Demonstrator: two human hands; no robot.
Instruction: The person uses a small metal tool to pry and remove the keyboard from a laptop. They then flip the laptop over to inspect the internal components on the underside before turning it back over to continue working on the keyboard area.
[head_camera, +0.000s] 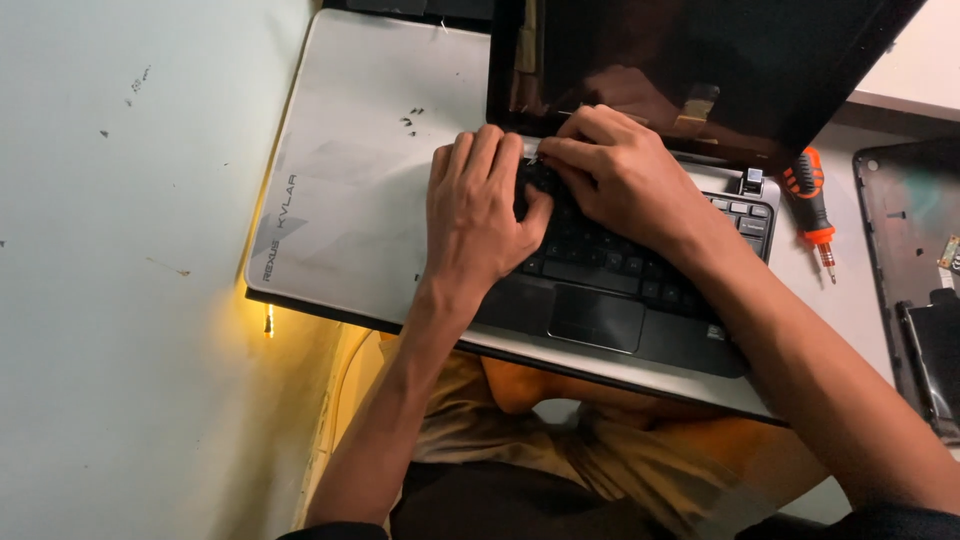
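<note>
We see a small black laptop (640, 290) lying open on a pale grey mat (350, 180), toward the mat's right edge, its dark screen (690, 60) tilted back toward the far edge of the worktop (120, 300). Our left hand (478, 215) rests palm down on the left part of the keyboard, fingers curled close together at the far row of keys near the hinge. Our right hand (615, 170) meets it there, fingertips pinched narrow against the same spot; a small pale sliver seems to sit between the fingers of both hands, but we cannot tell what it is or which hand grips it. An orange-and-black screwdriver (812, 205) lies on the worktop just beside the laptop's far right corner, tip pointing toward the near edge. A dark back cover (900, 230) lies at the worktop's right edge, well apart from the hands.
</note>
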